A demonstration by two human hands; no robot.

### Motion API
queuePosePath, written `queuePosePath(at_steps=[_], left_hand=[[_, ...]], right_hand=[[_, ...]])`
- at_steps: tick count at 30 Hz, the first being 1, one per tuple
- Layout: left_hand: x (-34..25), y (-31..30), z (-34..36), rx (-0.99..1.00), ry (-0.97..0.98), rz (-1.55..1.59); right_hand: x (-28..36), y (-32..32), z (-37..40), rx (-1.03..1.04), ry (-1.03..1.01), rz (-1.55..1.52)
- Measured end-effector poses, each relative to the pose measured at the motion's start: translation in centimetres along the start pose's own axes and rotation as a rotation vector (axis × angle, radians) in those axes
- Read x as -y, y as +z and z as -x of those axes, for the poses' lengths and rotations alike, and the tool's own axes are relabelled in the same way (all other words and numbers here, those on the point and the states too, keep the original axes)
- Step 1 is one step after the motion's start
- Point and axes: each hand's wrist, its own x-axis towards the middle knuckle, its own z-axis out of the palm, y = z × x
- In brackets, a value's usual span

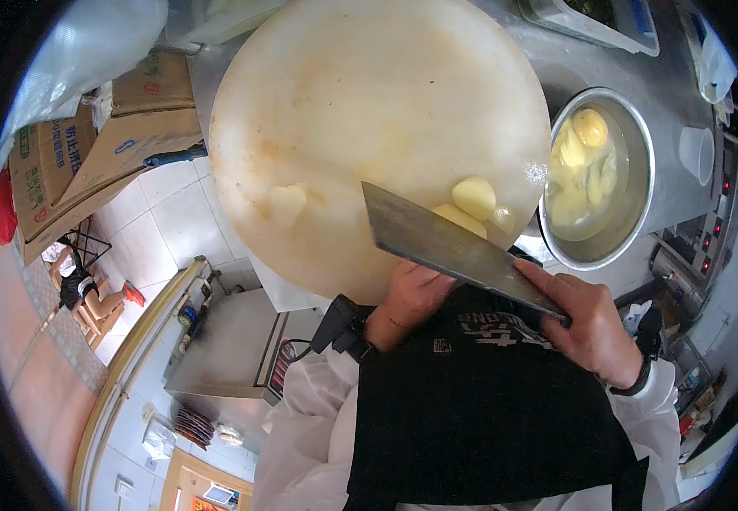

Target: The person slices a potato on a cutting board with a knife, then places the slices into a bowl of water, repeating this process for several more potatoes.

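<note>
My right hand (590, 317) is closed round the handle end of a wide cleaver (454, 249), whose blade slants up to the left over the front of a round cutting board (343, 111). My left hand (411, 296) is curled just below the blade, at the board's near edge; the blade partly covers its fingers, so what they hold, if anything, is hidden. Beyond the blade lie a pale yellow peeled potato piece (474, 198), another piece (461, 220) partly covered by the cleaver, and a small piece (503, 220). A flat slice (288, 204) rests apart on the left.
Right of the board stands a metal bowl (648, 183) with peeled potato pieces in water. A clear plastic cup (696, 155) is beside it. At the upper right is a plastic tub (590, 34). Cardboard boxes (105, 153) stand left; farther off a person (88, 285) sits.
</note>
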Motion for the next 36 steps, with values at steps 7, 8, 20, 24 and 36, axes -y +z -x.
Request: queuePosePath(at_steps=[7, 8, 20, 24, 36], left_hand=[[-1.1, -1.6, -3.2, -0.050, 0.114, -0.022], [-1.1, -1.7, -3.1, -0.044, 0.123, -0.028], [-1.3, -1.8, -3.3, -0.043, 0.120, -0.023], [-0.4, -0.5, 0.3, 0.077, -0.149, 0.216], [-1.0, -1.9, -3.2, 0.045, 0.070, 0.013]], right_hand=[[-2.6, 2.5, -2.0, -0.137, -0.096, 0.062], [-2.5, 2.2, -1.8, -0.117, -0.083, 0.051], [-2.6, 2.7, -2.2, -0.128, -0.091, 0.038], [-0.1, 0.2, -0.3, -0.054, -0.056, -0.010], [-3.5, 3.0, -1.4, -0.198, -0.012, -0.072]])
